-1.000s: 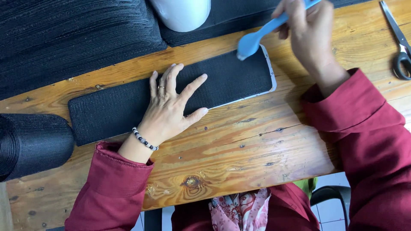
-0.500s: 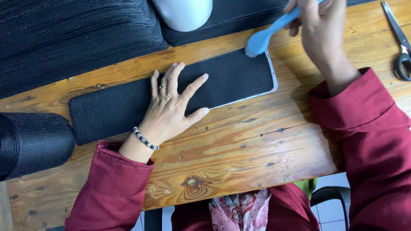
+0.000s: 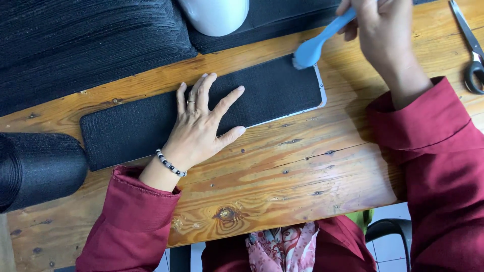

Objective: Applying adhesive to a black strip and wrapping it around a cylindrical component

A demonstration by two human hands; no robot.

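A long black fabric strip (image 3: pixel 272 90) lies flat on the wooden table (image 3: pixel 302 176), with a thin white edge showing at its right end. My left hand (image 3: pixel 201 126) presses flat on the strip's middle, fingers spread. It wears a ring and a beaded bracelet. My right hand (image 3: pixel 378 30) is closed around the handle of a blue brush (image 3: pixel 317 43). The brush head hovers at the strip's upper right corner.
Stacks of black fabric (image 3: pixel 85 45) fill the far left of the table. A black roll (image 3: pixel 35 171) lies at the left edge. A white rounded object (image 3: pixel 214 15) sits at the top. Scissors (image 3: pixel 471 50) lie at the far right.
My right hand has carried the blue brush a little to the right and up along the strip's right end. The left hand has stayed put.
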